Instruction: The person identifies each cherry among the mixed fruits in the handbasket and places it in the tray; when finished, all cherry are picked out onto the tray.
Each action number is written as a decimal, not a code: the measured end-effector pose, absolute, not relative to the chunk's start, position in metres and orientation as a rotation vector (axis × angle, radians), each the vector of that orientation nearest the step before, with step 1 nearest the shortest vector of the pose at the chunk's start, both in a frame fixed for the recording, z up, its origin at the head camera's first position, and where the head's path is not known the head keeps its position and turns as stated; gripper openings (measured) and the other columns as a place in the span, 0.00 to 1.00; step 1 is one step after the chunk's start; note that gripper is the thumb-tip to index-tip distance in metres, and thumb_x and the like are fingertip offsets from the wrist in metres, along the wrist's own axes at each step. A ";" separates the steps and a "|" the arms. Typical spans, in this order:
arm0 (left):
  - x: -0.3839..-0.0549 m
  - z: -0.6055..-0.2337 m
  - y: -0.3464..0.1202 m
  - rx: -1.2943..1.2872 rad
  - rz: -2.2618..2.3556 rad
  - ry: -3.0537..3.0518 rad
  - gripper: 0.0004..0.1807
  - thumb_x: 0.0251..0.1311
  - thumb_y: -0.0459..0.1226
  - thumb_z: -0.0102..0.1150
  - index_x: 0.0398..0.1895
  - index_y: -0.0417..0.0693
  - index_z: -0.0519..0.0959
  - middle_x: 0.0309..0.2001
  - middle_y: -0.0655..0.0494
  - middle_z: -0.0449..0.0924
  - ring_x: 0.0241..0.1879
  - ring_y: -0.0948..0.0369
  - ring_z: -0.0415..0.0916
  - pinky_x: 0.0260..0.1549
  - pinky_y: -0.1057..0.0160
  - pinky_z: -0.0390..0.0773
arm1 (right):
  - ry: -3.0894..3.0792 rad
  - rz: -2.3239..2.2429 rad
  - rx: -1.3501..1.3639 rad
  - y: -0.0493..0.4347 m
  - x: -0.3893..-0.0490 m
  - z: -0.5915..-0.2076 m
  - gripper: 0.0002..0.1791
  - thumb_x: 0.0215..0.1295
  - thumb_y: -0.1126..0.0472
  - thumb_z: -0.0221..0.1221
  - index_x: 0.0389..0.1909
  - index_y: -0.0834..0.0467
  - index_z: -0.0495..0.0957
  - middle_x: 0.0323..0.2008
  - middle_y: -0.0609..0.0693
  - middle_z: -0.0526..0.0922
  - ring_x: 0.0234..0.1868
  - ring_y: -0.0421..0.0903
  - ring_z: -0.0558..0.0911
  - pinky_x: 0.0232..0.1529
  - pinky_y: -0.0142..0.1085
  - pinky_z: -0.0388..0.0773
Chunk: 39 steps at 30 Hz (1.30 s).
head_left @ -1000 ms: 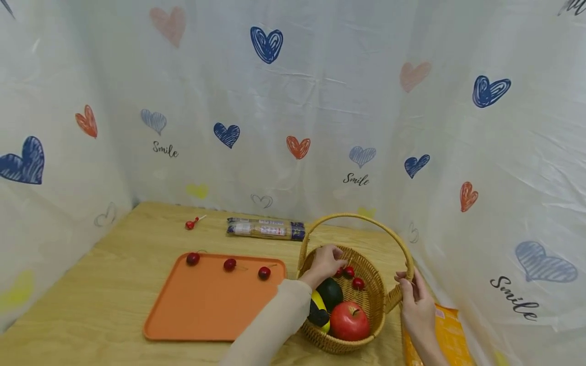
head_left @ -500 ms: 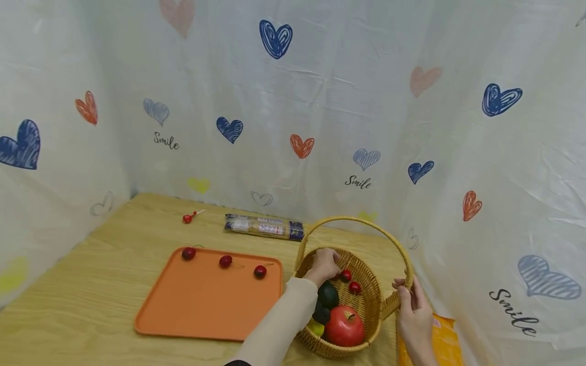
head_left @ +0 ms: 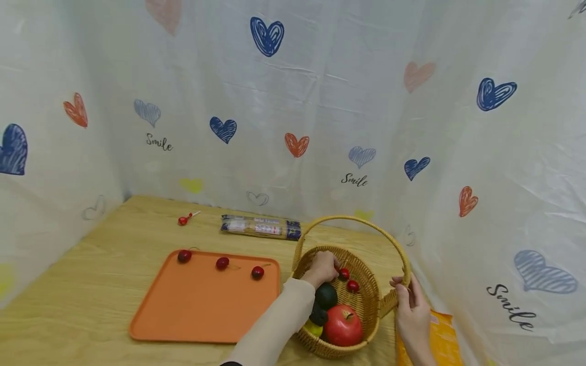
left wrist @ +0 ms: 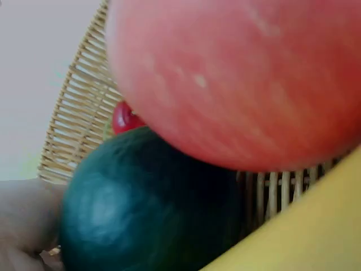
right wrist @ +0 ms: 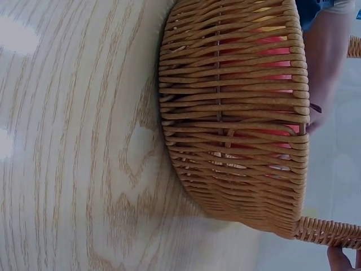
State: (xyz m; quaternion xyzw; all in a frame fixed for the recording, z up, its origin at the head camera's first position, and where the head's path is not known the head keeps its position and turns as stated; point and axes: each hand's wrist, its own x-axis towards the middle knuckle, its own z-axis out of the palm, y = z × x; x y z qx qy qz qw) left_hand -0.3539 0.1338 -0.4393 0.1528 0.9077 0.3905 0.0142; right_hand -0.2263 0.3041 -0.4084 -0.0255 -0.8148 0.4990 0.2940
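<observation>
A round wicker basket (head_left: 373,325) with a tall handle (head_left: 354,218) stands at the right of the table. My left hand (head_left: 322,267) reaches inside it, fingers curled over a cherry that they mostly hide. Two more cherries (head_left: 352,286) lie just right of the fingers. A large red apple (head_left: 343,325), a dark green avocado-like fruit (left wrist: 146,203) and a yellow banana-like fruit (left wrist: 304,226) fill the near side; a dark object partly covers the yellow one in the head view. My right hand (head_left: 413,310) grips the handle's right base between thumb and fingers.
Left of the basket lies an orange tray (head_left: 201,310), with cherries (head_left: 222,263) along its far edge. Behind are a lollipop (head_left: 183,220) and clear noodle-like packets (head_left: 261,227). An orange-yellow packet (head_left: 444,338) lies beyond the right hand. A heart-printed curtain (head_left: 256,91) surrounds the table.
My left hand's fingers have closed down where a cherry showed beside them, and that cherry is now mostly hidden. The right hand keeps its hold on the handle. The head view shifts slightly.
</observation>
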 end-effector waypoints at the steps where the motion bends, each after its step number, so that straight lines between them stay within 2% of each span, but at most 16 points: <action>1: -0.353 -0.437 0.133 0.480 1.242 2.812 0.09 0.52 0.31 0.68 0.39 0.44 0.86 0.38 0.54 0.83 0.45 0.54 0.77 0.40 0.61 0.77 | -2.167 1.331 -0.068 0.304 -0.226 -0.408 0.17 0.74 0.59 0.45 0.58 0.60 0.69 0.43 0.46 0.77 0.46 0.31 0.76 0.45 0.18 0.68; 8: -0.343 -0.421 0.125 0.538 1.461 2.704 0.12 0.56 0.32 0.65 0.44 0.42 0.84 0.41 0.54 0.82 0.43 0.58 0.77 0.37 0.66 0.76 | -2.188 1.314 -0.091 0.303 -0.224 -0.407 0.18 0.74 0.58 0.45 0.61 0.59 0.68 0.43 0.42 0.76 0.45 0.28 0.75 0.46 0.16 0.67; 14: -0.332 -0.414 0.118 0.584 1.534 2.660 0.11 0.55 0.33 0.66 0.43 0.45 0.84 0.40 0.56 0.82 0.38 0.62 0.76 0.33 0.69 0.75 | -2.195 1.294 -0.110 0.304 -0.223 -0.404 0.17 0.74 0.57 0.45 0.57 0.59 0.69 0.41 0.36 0.76 0.45 0.26 0.75 0.45 0.16 0.67; 18: -0.324 -0.411 0.109 0.583 1.567 2.631 0.10 0.55 0.34 0.67 0.42 0.48 0.85 0.40 0.57 0.81 0.35 0.64 0.74 0.29 0.70 0.72 | -2.203 1.324 -0.094 0.303 -0.223 -0.403 0.17 0.74 0.57 0.45 0.58 0.60 0.69 0.42 0.36 0.76 0.45 0.27 0.75 0.46 0.16 0.67; 23: -0.310 -0.405 0.100 0.667 1.559 2.596 0.10 0.55 0.35 0.67 0.41 0.49 0.85 0.40 0.59 0.82 0.39 0.62 0.75 0.33 0.70 0.73 | -2.201 1.320 -0.097 0.302 -0.222 -0.403 0.18 0.74 0.56 0.45 0.60 0.58 0.68 0.43 0.38 0.76 0.45 0.27 0.75 0.46 0.16 0.66; 35: -0.269 -0.404 0.067 0.814 1.676 2.399 0.11 0.55 0.37 0.67 0.42 0.50 0.85 0.38 0.66 0.81 0.35 0.72 0.75 0.33 0.72 0.75 | -2.221 1.315 -0.139 0.304 -0.221 -0.407 0.18 0.74 0.53 0.45 0.58 0.57 0.69 0.42 0.37 0.77 0.45 0.25 0.73 0.44 0.16 0.66; 39: -0.263 -0.408 0.052 0.825 1.761 2.321 0.11 0.55 0.36 0.67 0.43 0.48 0.84 0.39 0.65 0.81 0.36 0.72 0.76 0.35 0.72 0.76 | -2.237 1.302 -0.139 0.304 -0.222 -0.404 0.18 0.74 0.52 0.45 0.58 0.56 0.69 0.42 0.37 0.77 0.46 0.25 0.72 0.43 0.16 0.67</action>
